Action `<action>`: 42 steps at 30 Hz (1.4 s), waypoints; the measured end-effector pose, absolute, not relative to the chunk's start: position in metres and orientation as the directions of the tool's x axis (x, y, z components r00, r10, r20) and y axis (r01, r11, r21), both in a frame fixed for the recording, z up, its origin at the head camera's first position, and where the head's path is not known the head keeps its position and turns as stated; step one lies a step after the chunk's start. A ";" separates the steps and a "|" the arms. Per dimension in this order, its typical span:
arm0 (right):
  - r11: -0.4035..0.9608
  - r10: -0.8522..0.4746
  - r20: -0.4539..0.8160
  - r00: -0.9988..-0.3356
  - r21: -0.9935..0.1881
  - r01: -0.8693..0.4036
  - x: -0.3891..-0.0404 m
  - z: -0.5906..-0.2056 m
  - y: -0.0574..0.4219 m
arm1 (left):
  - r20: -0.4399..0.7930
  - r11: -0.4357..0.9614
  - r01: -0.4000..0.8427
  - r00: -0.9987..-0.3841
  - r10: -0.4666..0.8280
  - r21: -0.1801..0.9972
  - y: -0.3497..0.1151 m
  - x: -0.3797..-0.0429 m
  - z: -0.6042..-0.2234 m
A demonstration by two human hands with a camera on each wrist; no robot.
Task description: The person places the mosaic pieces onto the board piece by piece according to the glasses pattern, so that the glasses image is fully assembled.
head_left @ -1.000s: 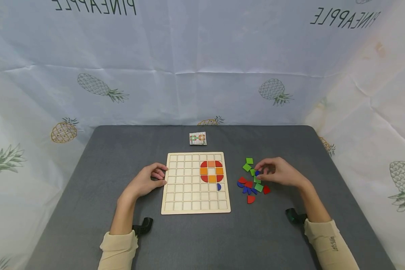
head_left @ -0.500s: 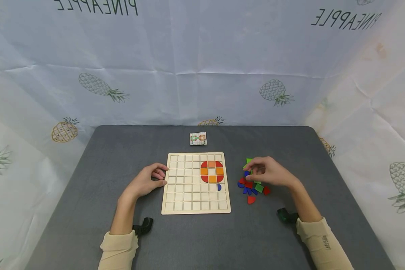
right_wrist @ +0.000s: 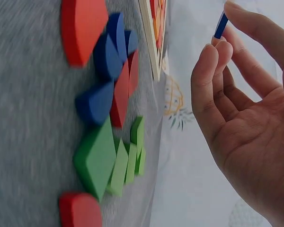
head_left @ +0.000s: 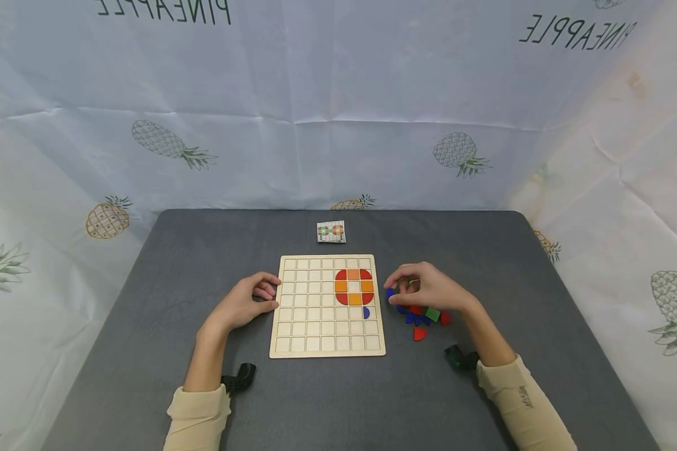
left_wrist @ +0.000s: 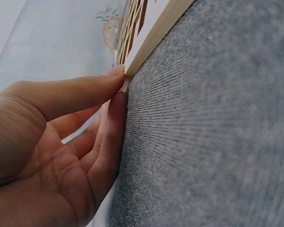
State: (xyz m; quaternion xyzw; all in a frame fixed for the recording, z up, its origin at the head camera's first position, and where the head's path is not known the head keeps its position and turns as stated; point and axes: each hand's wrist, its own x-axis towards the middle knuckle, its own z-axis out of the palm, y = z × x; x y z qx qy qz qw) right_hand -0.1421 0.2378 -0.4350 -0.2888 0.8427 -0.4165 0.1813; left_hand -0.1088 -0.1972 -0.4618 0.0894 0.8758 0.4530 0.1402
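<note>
A square wooden board [head_left: 304, 326] with a grid of recessed cells lies on the table. Red and orange tiles [head_left: 341, 286] form a rounded ring at its right, with a blue half-round tile [head_left: 366, 312] just below. My left hand [head_left: 242, 302] holds the board's left edge with thumb and fingertips. Just off the right edge, my right hand [head_left: 429, 288] pinches a small blue tile [right_wrist: 221, 26] between thumb and fingertips, raised above the table; its outline is partly hidden. Below it lies a loose pile with red tiles [right_wrist: 83, 28], blue tiles [right_wrist: 95, 104] and green tiles [right_wrist: 97, 161].
A small printed pattern card [head_left: 331, 232] lies behind the board. Each wrist wears a black camera mount [head_left: 239, 378]. The grey table [head_left: 338, 401] backs onto a pineapple-print curtain [head_left: 316, 156].
My right hand has moved left from over the pile towards the board, carrying the blue tile. My left hand and the board have stayed in place.
</note>
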 end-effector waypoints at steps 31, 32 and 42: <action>0.475 -0.695 -0.071 -0.716 -0.792 -0.382 -0.149 -0.450 0.211 | -0.175 0.581 0.022 -0.944 0.281 0.814 -0.198 -0.112 -0.461; 0.484 -0.678 -0.069 -0.732 -0.791 -0.374 -0.150 -0.449 0.214 | -0.175 0.581 0.025 -0.943 0.284 0.814 -0.198 -0.112 -0.461; 0.570 -0.692 -0.236 -0.682 -0.758 -0.317 -0.149 -0.446 0.238 | -0.194 0.592 0.004 -0.943 0.271 0.806 -0.199 -0.113 -0.461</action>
